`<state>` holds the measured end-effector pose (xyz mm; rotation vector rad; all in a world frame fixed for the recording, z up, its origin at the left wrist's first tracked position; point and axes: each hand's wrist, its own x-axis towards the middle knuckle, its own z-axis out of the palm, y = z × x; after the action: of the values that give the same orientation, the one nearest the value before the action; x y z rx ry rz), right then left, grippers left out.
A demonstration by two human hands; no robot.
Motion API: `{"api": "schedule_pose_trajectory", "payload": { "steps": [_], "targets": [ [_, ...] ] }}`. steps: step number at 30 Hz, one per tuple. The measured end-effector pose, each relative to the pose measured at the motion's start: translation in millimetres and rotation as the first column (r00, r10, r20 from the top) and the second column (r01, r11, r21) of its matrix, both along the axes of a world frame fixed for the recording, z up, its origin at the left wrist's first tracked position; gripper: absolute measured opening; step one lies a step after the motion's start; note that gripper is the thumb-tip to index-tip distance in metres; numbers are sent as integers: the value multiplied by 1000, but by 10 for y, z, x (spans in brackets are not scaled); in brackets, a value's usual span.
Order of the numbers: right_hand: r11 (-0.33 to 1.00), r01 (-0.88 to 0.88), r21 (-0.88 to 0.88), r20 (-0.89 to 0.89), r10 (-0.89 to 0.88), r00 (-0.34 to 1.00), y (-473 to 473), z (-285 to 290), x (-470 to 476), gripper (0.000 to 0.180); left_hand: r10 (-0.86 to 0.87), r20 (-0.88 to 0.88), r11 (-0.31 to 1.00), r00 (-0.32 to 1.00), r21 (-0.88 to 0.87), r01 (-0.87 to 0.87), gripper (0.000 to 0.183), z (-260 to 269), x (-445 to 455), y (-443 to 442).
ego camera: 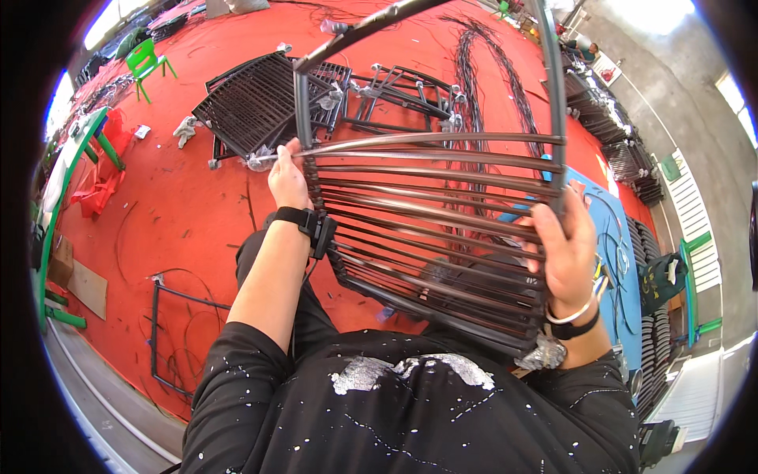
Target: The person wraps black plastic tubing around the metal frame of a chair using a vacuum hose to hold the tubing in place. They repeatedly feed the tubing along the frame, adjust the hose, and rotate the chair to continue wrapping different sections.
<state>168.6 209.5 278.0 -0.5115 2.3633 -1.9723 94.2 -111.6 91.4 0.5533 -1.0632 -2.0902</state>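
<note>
A dark metal frame (553, 77) lies tilted across my lap. Glossy brown flat strips (426, 175) span it from rail to rail, like the slats of a woven chair part. At the left rail (302, 109) my left hand (289, 178) pinches the end of the uppermost strip, which sticks out past the rail. My right hand (562, 249) grips the right rail, thumb over the strip ends and fingers partly hidden behind them. Clear plastic wrap (542, 352) covers the frame's lower right corner. The upper part of the frame has no strips across it.
Stacked slatted panels (260, 103) and bare frames (405, 98) lie on the red floor ahead. Long bundles of dark strips (468, 89) trail beside them. A blue table (616, 255) stands right, a green chair (144, 62) far left. Another person (586, 50) sits far right.
</note>
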Motion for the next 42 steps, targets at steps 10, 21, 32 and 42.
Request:
{"api": "schedule_pose_trajectory", "payload": {
  "steps": [10, 21, 32, 42],
  "targets": [
    [993, -96, -72, -135, 86, 987, 223, 259, 434, 41, -222, -190, 969, 956, 64, 238, 43, 268, 48, -306],
    [977, -167, 130, -71, 177, 982, 639, 216, -907, 33, -231, -250, 912, 940, 281, 299, 34, 425, 314, -702],
    [962, -239, -134, 293, 269, 917, 786, -275, -1918, 45, -399, -71, 884, 914, 234, 404, 32, 662, 699, -709],
    [648, -744, -167, -12, 753, 658, 1145, -136, -1388, 80, -543, -184, 835, 819, -19, 550, 31, 757, 841, -1076]
  ]
}}
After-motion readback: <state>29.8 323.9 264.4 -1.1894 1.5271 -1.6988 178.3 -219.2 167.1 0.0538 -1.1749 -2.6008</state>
